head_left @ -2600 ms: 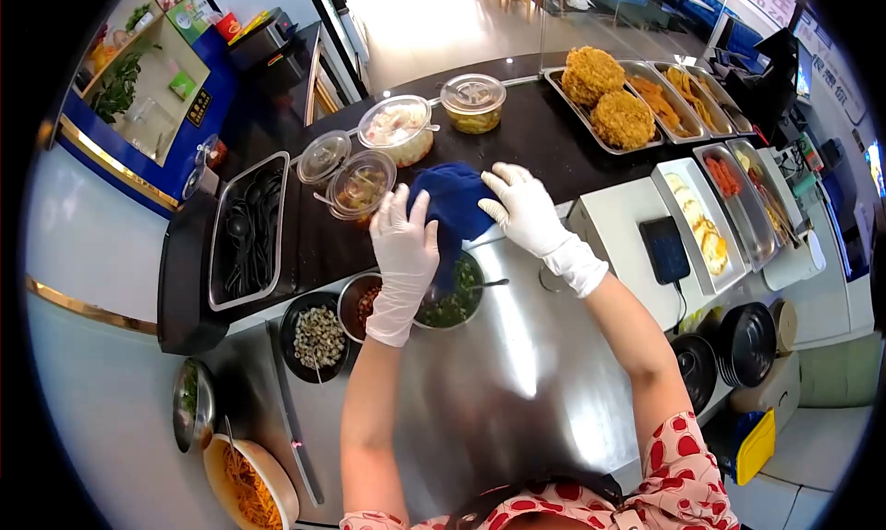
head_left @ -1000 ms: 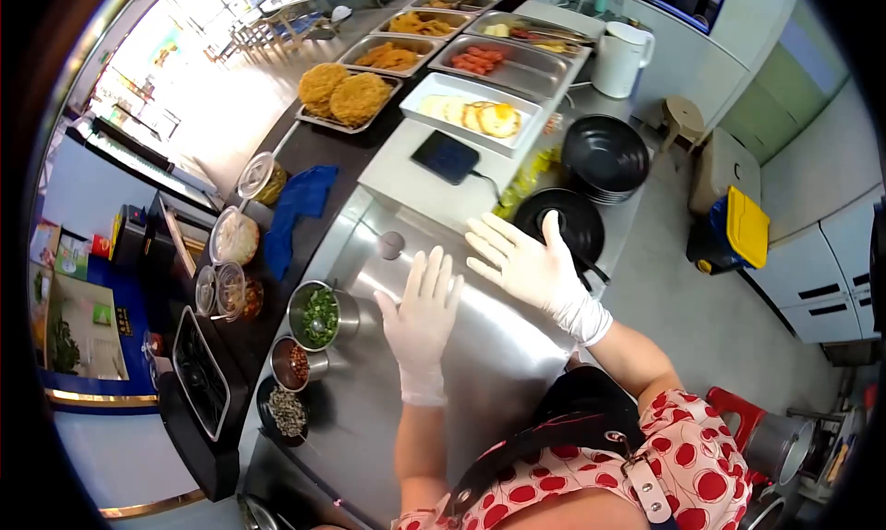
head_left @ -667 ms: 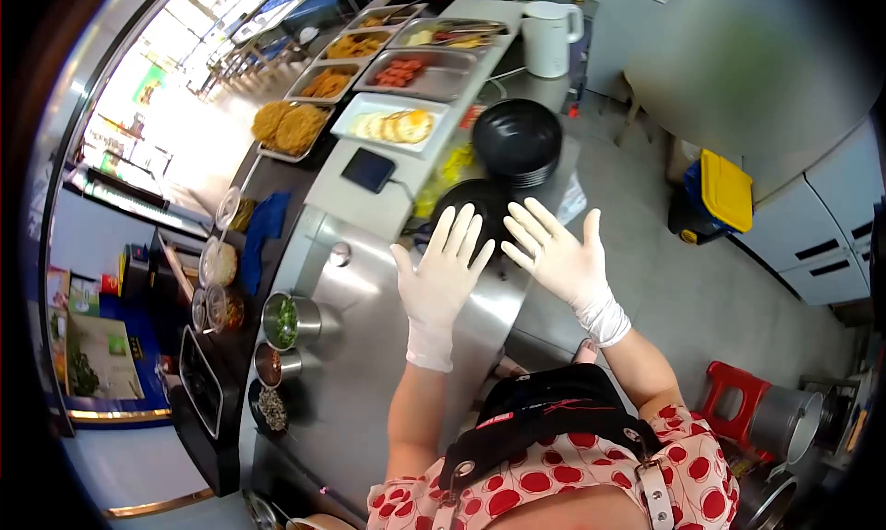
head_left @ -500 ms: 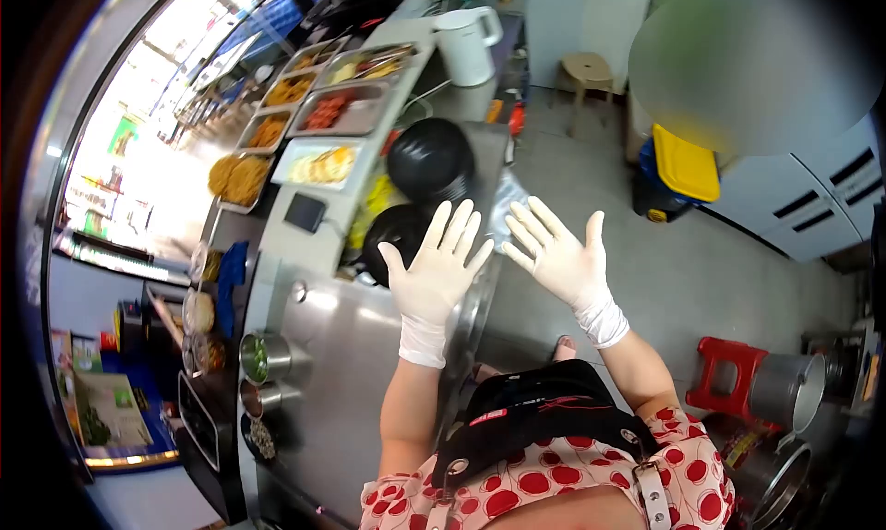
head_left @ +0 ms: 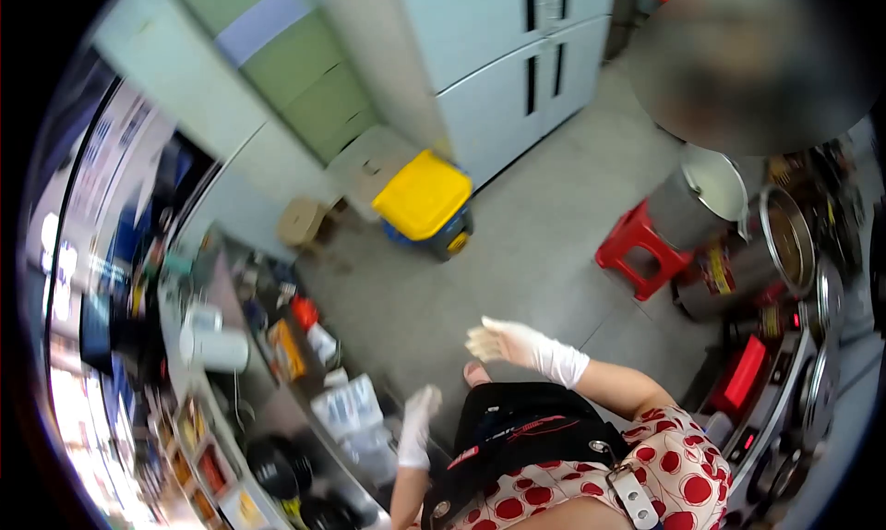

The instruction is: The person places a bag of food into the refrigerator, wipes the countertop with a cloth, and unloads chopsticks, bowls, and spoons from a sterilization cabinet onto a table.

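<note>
Left hand [head_left: 421, 412]: beside plastic bag [head_left: 348, 407] on tabletop [head_left: 279, 410]; grip blurred, cannot tell whether closed. Right hand [head_left: 508, 341]: empty, fingers apart, over floor [head_left: 540, 248]. Risk: a low left swing could snag the bag and drag it off the edge.

Grey floor [head_left: 544, 225], red stool [head_left: 632, 230], pale cabinet [head_left: 494, 87]
</note>
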A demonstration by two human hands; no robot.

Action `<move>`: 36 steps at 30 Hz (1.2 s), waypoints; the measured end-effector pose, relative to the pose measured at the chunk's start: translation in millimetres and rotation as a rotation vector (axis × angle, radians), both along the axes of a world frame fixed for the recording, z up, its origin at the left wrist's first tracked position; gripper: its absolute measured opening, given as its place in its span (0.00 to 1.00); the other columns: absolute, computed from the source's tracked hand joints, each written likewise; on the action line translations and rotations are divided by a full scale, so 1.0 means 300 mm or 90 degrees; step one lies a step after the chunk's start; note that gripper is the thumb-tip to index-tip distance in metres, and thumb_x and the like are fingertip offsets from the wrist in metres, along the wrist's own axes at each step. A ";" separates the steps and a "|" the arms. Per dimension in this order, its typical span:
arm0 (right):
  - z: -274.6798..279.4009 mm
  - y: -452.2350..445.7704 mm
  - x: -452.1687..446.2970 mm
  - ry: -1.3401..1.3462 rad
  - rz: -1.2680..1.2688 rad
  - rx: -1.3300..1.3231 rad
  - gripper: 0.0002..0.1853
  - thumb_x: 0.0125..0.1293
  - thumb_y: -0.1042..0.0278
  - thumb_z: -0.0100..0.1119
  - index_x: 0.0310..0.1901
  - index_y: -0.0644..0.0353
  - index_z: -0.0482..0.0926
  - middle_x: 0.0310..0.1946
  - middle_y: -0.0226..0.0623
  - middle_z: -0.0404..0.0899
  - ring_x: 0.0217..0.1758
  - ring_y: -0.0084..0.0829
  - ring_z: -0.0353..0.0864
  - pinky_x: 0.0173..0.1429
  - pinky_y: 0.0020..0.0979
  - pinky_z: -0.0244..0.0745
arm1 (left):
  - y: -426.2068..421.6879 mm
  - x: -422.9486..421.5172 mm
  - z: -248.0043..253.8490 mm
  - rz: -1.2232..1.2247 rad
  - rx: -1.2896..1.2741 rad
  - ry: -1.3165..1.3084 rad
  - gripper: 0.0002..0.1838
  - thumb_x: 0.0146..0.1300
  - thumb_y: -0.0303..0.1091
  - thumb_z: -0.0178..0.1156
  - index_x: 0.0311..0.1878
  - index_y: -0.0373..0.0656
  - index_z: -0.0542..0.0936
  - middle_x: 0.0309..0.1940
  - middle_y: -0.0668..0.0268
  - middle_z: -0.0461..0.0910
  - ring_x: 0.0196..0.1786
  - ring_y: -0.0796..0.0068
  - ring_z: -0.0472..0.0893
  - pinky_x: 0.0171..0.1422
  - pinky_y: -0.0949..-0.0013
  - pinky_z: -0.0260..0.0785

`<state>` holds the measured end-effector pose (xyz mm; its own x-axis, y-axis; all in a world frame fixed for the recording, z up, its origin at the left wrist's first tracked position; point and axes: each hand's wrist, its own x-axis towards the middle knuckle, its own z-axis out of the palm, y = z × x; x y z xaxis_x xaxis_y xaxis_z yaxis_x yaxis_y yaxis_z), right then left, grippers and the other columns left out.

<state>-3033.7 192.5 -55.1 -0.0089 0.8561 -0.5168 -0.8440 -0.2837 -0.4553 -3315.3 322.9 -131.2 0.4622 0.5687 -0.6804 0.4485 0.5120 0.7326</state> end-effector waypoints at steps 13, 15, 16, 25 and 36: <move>-0.243 -0.036 0.551 0.228 -0.440 -0.104 0.19 0.72 0.57 0.46 0.53 0.65 0.74 0.46 0.44 0.80 0.49 0.38 0.79 0.54 0.38 0.73 | 0.798 0.807 -0.102 -0.074 0.055 0.089 0.21 0.71 0.48 0.50 0.49 0.38 0.78 0.40 0.56 0.83 0.38 0.66 0.83 0.41 0.65 0.74; -0.184 -0.037 0.690 0.168 -0.520 -0.008 0.19 0.72 0.57 0.47 0.51 0.65 0.75 0.44 0.43 0.81 0.47 0.37 0.80 0.53 0.37 0.74 | 0.907 1.107 -0.107 -0.125 0.079 0.055 0.20 0.71 0.47 0.51 0.48 0.38 0.78 0.39 0.57 0.83 0.38 0.68 0.83 0.41 0.66 0.74; -0.160 -0.044 0.756 0.140 -0.558 0.039 0.19 0.72 0.57 0.48 0.51 0.65 0.76 0.43 0.43 0.81 0.46 0.37 0.80 0.52 0.36 0.74 | 0.923 1.271 -0.075 -0.162 0.098 0.028 0.20 0.71 0.47 0.51 0.48 0.38 0.78 0.39 0.57 0.83 0.38 0.69 0.83 0.41 0.67 0.74; -0.221 -0.162 1.282 0.338 -0.831 -0.072 0.18 0.75 0.58 0.39 0.47 0.64 0.75 0.40 0.44 0.81 0.40 0.40 0.80 0.47 0.39 0.76 | 0.528 2.406 0.204 -0.542 0.073 -0.168 0.20 0.72 0.40 0.48 0.54 0.31 0.76 0.49 0.53 0.81 0.51 0.67 0.81 0.55 0.70 0.71; -0.074 -0.124 2.367 0.163 -0.781 0.066 0.18 0.74 0.58 0.42 0.49 0.63 0.76 0.42 0.44 0.82 0.42 0.38 0.81 0.49 0.36 0.78 | 0.519 3.289 0.199 -0.528 0.128 -0.117 0.21 0.72 0.42 0.49 0.54 0.31 0.76 0.47 0.55 0.81 0.46 0.69 0.81 0.53 0.69 0.72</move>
